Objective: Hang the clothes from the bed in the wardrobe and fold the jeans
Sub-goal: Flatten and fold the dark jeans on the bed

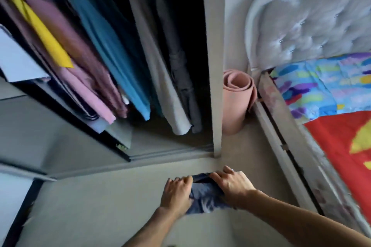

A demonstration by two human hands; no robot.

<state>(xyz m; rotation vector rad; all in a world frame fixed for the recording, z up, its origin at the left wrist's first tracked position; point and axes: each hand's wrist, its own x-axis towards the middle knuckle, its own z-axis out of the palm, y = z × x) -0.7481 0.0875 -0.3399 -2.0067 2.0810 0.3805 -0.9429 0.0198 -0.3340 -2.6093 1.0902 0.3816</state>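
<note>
A small bundle of dark blue jeans [206, 196] is held low over the beige floor, in front of the open wardrobe [212, 66]. My left hand [176, 192] grips its left side and my right hand [232, 184] grips its right side and top edge. Most of the denim is hidden between my hands. Several garments hang in the wardrobe: a yellow and pink one [60, 46], a teal one [112, 52] and grey ones [172, 86]. The frame is blurred.
A rolled pink mat [236, 100] stands between the wardrobe side and the bed. The bed [285, 146] runs along the right, with a tufted grey headboard [309, 20], a colourful sheet [313, 88] and a red cloth [341, 142]. A dark wardrobe door [66, 110] stands open at left.
</note>
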